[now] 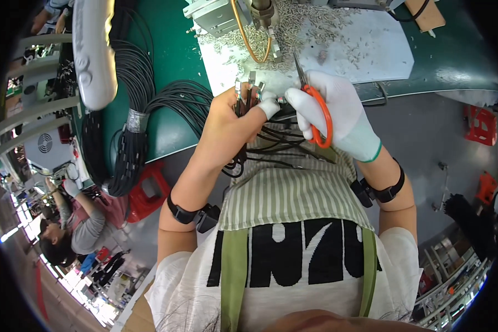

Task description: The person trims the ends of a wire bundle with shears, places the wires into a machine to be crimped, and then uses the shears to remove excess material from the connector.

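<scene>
My left hand (pixel 227 124), bare except for a white cover on the thumb tip, is closed around several black cables (pixel 239 106). Small metal connectors (pixel 252 77) stick up from its fingers. More lengths of cable hang down over the striped apron (pixel 293 193). Close beside it, my right hand (pixel 343 108) wears a white glove and grips scissors with orange handles (pixel 327 119), their blades pointing away from me. The gloved fingertips are next to the left thumb, at a cable end; whether they pinch it I cannot tell.
A machine head (pixel 263 16) with a yellow-brown tube stands over a white board (pixel 393 55) strewn with small metal bits. Bundled black cables (pixel 128 72) lie on the green table (pixel 174 61) at left, beneath a white lamp (pixel 96 55). Red stools (pixel 148 193) and another person (pixel 86 227) are beyond.
</scene>
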`<move>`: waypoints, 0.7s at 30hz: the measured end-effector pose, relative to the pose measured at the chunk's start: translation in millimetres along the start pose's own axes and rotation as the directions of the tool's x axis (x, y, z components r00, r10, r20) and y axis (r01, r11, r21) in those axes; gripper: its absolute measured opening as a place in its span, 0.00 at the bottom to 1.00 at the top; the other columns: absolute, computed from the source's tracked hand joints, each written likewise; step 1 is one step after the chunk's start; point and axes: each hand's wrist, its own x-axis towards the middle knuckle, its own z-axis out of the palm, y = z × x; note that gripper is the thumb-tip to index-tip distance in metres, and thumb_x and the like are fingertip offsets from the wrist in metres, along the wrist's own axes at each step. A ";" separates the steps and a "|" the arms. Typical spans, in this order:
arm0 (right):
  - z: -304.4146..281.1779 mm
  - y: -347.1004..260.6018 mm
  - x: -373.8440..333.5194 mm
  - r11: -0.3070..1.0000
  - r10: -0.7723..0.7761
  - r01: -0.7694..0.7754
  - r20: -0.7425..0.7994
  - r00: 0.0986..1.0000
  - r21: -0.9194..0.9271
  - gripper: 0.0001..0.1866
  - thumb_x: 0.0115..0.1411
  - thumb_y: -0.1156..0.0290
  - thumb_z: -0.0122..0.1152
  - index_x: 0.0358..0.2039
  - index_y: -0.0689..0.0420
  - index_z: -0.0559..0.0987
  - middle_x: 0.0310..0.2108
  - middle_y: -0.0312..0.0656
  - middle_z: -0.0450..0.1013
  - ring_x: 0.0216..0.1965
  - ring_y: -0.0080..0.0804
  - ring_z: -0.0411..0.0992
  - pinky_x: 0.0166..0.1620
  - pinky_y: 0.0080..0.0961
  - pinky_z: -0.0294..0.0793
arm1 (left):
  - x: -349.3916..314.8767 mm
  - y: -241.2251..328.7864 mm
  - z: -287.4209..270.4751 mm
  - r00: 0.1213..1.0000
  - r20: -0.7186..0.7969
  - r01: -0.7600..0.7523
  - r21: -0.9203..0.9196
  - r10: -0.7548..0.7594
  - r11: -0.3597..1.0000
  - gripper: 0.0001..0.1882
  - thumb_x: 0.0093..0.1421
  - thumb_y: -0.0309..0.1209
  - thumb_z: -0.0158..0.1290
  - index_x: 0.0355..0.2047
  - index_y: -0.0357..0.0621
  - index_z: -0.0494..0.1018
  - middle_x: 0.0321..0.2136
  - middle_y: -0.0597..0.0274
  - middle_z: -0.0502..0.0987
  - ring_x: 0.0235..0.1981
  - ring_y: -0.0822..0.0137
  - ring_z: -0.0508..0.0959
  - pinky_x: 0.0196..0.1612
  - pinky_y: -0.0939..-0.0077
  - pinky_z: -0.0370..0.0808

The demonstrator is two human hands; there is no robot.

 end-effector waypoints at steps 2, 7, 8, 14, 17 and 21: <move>-9.7 3.6 19.1 0.997 -0.065 0.064 -0.016 0.998 -0.041 0.12 0.58 0.65 0.57 0.26 0.62 0.72 0.15 0.35 0.69 0.14 0.18 0.67 0.18 0.15 0.66 | 21.9 5.4 -4.2 0.995 -0.035 0.096 -0.039 -0.097 0.995 0.04 0.57 0.24 0.53 0.27 0.41 0.69 0.15 0.75 0.65 0.14 0.83 0.60 0.16 0.85 0.54; -38.4 -5.0 73.5 0.989 -0.134 0.141 -0.122 0.983 0.053 0.14 0.59 0.64 0.57 0.25 0.62 0.72 0.15 0.36 0.69 0.15 0.18 0.68 0.18 0.16 0.66 | 81.5 18.7 -20.6 0.990 -0.057 0.110 -0.235 -0.127 0.966 0.07 0.58 0.25 0.51 0.23 0.44 0.67 0.13 0.76 0.61 0.11 0.82 0.55 0.14 0.84 0.50; -44.1 -7.2 83.9 0.986 -0.163 0.164 -0.094 0.982 0.005 0.14 0.59 0.64 0.57 0.25 0.62 0.72 0.15 0.35 0.69 0.15 0.18 0.67 0.18 0.16 0.66 | 93.7 22.7 -23.6 0.994 -0.025 0.101 -0.229 -0.110 0.968 0.08 0.58 0.25 0.51 0.22 0.44 0.67 0.12 0.76 0.60 0.11 0.82 0.55 0.14 0.84 0.49; -58.5 -11.3 118.3 0.961 -0.250 0.252 0.026 0.968 -0.111 0.13 0.59 0.63 0.57 0.26 0.61 0.73 0.16 0.34 0.68 0.16 0.17 0.67 0.20 0.18 0.67 | 134.0 18.7 -25.9 0.998 0.059 0.025 -0.101 -0.019 0.995 0.07 0.57 0.24 0.51 0.23 0.42 0.67 0.13 0.75 0.62 0.11 0.82 0.57 0.14 0.85 0.52; -70.8 -16.5 132.0 0.981 -0.165 0.167 0.036 0.986 -0.094 0.12 0.59 0.64 0.57 0.26 0.60 0.73 0.16 0.35 0.68 0.15 0.18 0.67 0.20 0.18 0.68 | 140.6 24.7 -20.6 0.993 -0.115 0.005 0.047 0.000 0.999 0.06 0.55 0.26 0.54 0.24 0.42 0.68 0.15 0.73 0.66 0.12 0.82 0.60 0.15 0.86 0.56; -72.8 -17.6 127.8 0.995 -0.101 0.102 0.081 0.992 -0.008 0.12 0.58 0.65 0.57 0.25 0.60 0.73 0.16 0.35 0.69 0.15 0.19 0.67 0.20 0.17 0.68 | 139.0 26.1 -11.6 0.977 -0.109 -0.157 0.217 0.184 0.963 0.06 0.54 0.27 0.56 0.26 0.40 0.69 0.16 0.72 0.68 0.15 0.82 0.64 0.17 0.87 0.60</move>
